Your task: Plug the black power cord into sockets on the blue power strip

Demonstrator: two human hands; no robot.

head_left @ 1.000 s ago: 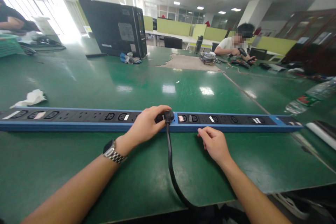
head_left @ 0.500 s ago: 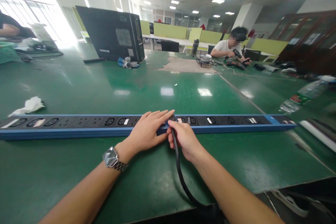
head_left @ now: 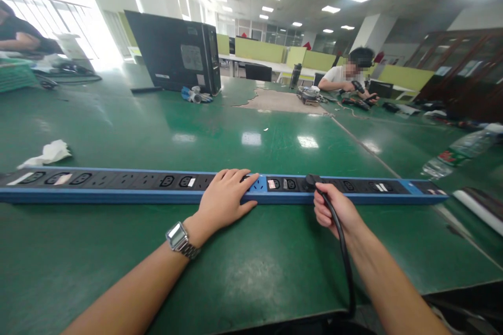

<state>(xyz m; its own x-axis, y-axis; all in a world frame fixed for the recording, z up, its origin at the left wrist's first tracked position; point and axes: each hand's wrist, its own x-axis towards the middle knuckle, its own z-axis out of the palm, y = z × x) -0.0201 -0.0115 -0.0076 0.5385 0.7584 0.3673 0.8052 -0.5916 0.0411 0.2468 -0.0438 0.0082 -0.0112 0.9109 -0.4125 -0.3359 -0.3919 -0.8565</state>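
A long blue power strip (head_left: 149, 196) with black socket faces lies across the green table in front of me. My left hand (head_left: 225, 196) rests flat on its middle, fingers spread, just left of a bright blue socket (head_left: 258, 183). My right hand (head_left: 336, 207) is closed round a black power plug (head_left: 312, 182), at the sockets right of the middle. Whether its pins are in a socket is hidden. From the plug a thick black cable (head_left: 346, 267) hangs down over the table's near edge.
A black computer case (head_left: 173, 52) stands at the back left, with gloves (head_left: 196, 95) beside it. Crumpled tissue (head_left: 51, 153) lies behind the strip's left end, a plastic bottle (head_left: 458, 152) near its right end. A person (head_left: 346, 76) holds a power drill across the table.
My right hand has moved the plug to the right, from the blue socket beside my left hand to sockets farther along the strip. My left hand stays on the strip.
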